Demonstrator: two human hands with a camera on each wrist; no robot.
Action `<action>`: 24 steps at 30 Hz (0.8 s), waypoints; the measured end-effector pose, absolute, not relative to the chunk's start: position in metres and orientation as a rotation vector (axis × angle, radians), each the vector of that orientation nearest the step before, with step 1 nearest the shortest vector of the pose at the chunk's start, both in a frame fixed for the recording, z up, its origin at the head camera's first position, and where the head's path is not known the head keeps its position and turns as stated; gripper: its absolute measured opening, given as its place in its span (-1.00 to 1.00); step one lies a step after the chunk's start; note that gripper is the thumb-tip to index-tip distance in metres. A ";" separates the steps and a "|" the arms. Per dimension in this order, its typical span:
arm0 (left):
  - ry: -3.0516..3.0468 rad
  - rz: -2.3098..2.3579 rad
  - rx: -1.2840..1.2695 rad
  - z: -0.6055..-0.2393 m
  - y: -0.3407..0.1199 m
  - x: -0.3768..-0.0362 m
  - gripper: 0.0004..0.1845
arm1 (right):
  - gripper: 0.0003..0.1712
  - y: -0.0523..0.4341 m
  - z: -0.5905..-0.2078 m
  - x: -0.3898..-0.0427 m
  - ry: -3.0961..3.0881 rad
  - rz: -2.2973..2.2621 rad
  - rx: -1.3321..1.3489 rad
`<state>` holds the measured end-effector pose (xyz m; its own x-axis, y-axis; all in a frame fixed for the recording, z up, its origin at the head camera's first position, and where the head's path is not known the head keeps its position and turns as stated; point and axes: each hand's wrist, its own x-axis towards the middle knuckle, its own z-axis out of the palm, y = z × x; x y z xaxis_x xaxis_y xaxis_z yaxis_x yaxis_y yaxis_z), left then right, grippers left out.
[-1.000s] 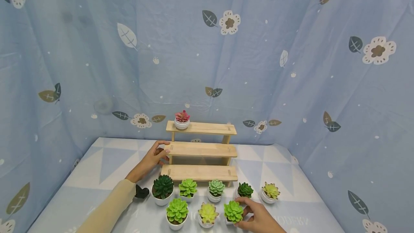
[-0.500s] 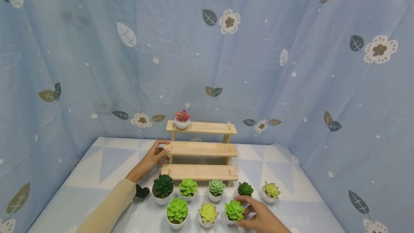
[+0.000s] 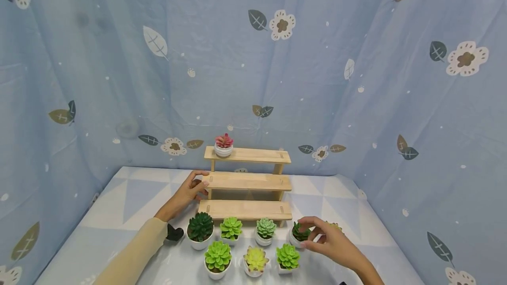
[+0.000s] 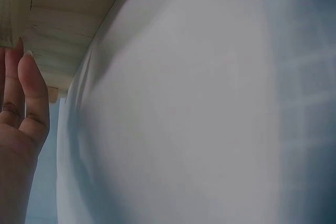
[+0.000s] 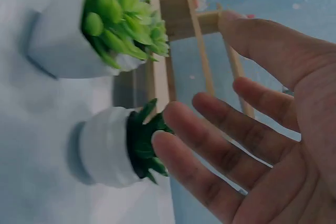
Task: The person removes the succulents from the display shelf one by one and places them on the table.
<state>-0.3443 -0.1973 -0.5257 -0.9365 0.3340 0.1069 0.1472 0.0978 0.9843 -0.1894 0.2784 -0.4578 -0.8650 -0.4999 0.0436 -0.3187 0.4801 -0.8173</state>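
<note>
Wooden 3-step stand [image 3: 247,183] sits toward the back edge of the table [image 3: 119,201], cloth backdrop [image 3: 119,56] close behind it. Top step, left end: 1 pink succulent pot [image 3: 223,145]. Mid and low steps carry nothing.

In front of the stand, toward the table's front edge, 2 rows of white pots. Back row, left to right: big dark green pot [image 3: 200,230], light green pot [image 3: 231,231], pale green pot [image 3: 266,232], small dark green pot [image 3: 299,234], then a yellowish pot [image 3: 336,225] mostly hidden behind the right hand. Front row: 3 pots, bright green [image 3: 217,260], yellow-green [image 3: 255,261], bright green [image 3: 287,259]. Count: 8 pots on the table + 1 on the stand = 9.

Right hand [image 3: 330,242]: fingers spread and lightly bent, over the small dark green pot, fingertips [image 5: 173,145] right by its leaves; contact not clear, grips nothing. Wrist view shows palm open, pot just beside it.

Left hand [image 3: 186,195]: fingers curled round the left end of the mid step, thumb on top. Sleeve [image 3: 134,254] runs to the front-left corner.
</note>
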 end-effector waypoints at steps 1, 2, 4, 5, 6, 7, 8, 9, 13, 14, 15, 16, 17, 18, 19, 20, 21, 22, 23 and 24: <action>2.217 1.959 0.492 -0.525 -0.197 -0.345 -0.48 | -0.41 0.278 -0.455 -0.193 2.561 -1.324 -0.710; 2.215 1.960 0.493 -0.525 -0.197 -0.345 -0.47 | -0.41 0.277 -0.453 -0.197 2.591 -1.322 -0.711; 2.218 1.962 0.494 -0.524 -0.198 -0.345 -0.48 | -0.42 0.274 -0.449 -0.204 2.654 -1.312 -0.713; 2.222 1.960 0.496 -0.523 -0.198 -0.345 -0.48 | -0.43 0.272 -0.447 -0.208 2.679 -1.310 -0.713; 2.226 1.959 0.497 -0.523 -0.198 -0.345 -0.48 | -0.44 0.269 -0.445 -0.212 2.699 -1.308 -0.715; 2.230 1.958 0.498 -0.523 -0.198 -0.345 -0.48 | -0.45 0.266 -0.442 -0.216 2.718 -1.310 -0.722; 2.232 1.958 0.497 -0.523 -0.198 -0.345 -0.48 | -0.46 0.263 -0.441 -0.220 2.734 -1.310 -0.733; 2.233 1.960 0.497 -0.522 -0.198 -0.345 -0.49 | -0.46 0.260 -0.439 -0.224 2.748 -1.311 -0.735; 2.235 1.960 0.489 -0.522 -0.198 -0.345 -0.49 | -0.49 0.246 -0.431 -0.237 2.769 -1.340 -0.789; 2.232 1.957 0.489 -0.522 -0.198 -0.344 -0.49 | -0.48 0.243 -0.430 -0.241 2.769 -1.348 -0.804; 2.231 1.954 0.490 -0.523 -0.198 -0.344 -0.49 | -0.48 0.240 -0.429 -0.245 2.764 -1.359 -0.814; 2.231 1.951 0.489 -0.523 -0.198 -0.344 -0.49 | -0.48 0.237 -0.429 -0.249 2.761 -1.367 -0.828; 2.229 1.950 0.490 -0.524 -0.198 -0.343 -0.49 | -0.47 0.236 -0.431 -0.255 2.755 -1.379 -0.837; 2.226 1.950 0.491 -0.524 -0.198 -0.343 -0.49 | -0.47 0.234 -0.430 -0.259 2.754 -1.387 -0.847; 2.225 1.947 0.493 -0.524 -0.198 -0.343 -0.49 | -0.46 0.231 -0.429 -0.263 2.756 -1.390 -0.848; 2.226 1.944 0.495 -0.525 -0.198 -0.342 -0.49 | -0.46 0.227 -0.428 -0.267 2.755 -1.397 -0.847; 2.229 1.943 0.495 -0.525 -0.198 -0.342 -0.49 | -0.46 0.224 -0.426 -0.270 2.756 -1.402 -0.848; 2.232 1.941 0.495 -0.525 -0.198 -0.342 -0.49 | -0.47 0.220 -0.424 -0.274 2.756 -1.406 -0.850; 2.235 1.942 0.493 -0.524 -0.198 -0.342 -0.49 | -0.47 0.216 -0.422 -0.278 2.757 -1.411 -0.848; 2.238 1.944 0.492 -0.524 -0.198 -0.342 -0.49 | -0.48 0.212 -0.420 -0.282 2.762 -1.412 -0.850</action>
